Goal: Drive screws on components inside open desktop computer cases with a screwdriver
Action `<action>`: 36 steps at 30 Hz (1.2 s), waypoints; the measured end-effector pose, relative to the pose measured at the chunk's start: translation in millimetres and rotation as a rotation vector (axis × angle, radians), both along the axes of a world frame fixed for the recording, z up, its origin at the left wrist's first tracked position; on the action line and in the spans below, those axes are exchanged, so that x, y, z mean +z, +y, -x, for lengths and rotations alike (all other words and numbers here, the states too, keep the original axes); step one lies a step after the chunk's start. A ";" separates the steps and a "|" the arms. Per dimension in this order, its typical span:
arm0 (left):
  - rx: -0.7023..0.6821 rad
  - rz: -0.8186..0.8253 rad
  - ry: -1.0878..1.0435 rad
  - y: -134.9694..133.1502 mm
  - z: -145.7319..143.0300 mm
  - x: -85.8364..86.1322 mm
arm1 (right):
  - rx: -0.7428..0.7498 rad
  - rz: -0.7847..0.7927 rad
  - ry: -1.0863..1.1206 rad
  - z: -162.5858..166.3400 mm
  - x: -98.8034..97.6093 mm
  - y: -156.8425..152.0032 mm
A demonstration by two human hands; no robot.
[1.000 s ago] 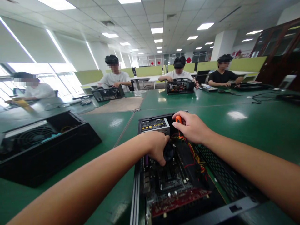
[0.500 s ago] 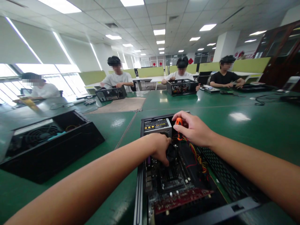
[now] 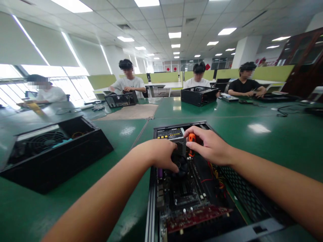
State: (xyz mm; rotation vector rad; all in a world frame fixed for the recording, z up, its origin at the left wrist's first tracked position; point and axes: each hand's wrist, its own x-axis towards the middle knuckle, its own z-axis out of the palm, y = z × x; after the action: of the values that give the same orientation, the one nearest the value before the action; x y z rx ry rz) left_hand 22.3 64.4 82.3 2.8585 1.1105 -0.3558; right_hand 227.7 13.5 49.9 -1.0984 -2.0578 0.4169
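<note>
Screwdriver (image 3: 191, 138) nearer the fan (image 3: 180, 165) than a second ago, orange handle upright, clamped in right hand (image 3: 210, 148) fingers; left hand (image 3: 161, 154) fingers curled around black fan, inside open computer case (image 3: 237, 191) on near table (image 3: 264, 141).

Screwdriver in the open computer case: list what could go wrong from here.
The orange screwdriver in the right hand could slip and gouge the motherboard.
It stands right beside the left hand on the fan; a slip may jab fingers.
The red and yellow wires nearby might snag.
</note>
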 end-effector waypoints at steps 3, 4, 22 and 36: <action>-0.014 0.022 -0.415 -1.1 25.2 3.5 | 0.049 -0.001 -0.020 3.4 -0.9 -2.8; -0.021 0.035 -0.620 0.8 31.8 -2.4 | 0.058 -0.002 -0.025 4.2 -1.6 -3.2; -0.132 0.048 -1.494 23.7 37.9 -68.7 | 0.049 -0.072 -0.077 5.9 -4.4 1.1; -0.114 0.047 -1.536 24.6 38.4 -72.7 | 0.025 0.059 -0.007 1.3 -4.2 -1.7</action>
State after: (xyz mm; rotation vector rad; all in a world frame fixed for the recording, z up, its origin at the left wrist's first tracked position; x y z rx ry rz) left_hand -16.1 89.0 9.5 2.0411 0.5058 1.4748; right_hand 226.4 11.7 45.7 -1.1116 -2.0787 0.4898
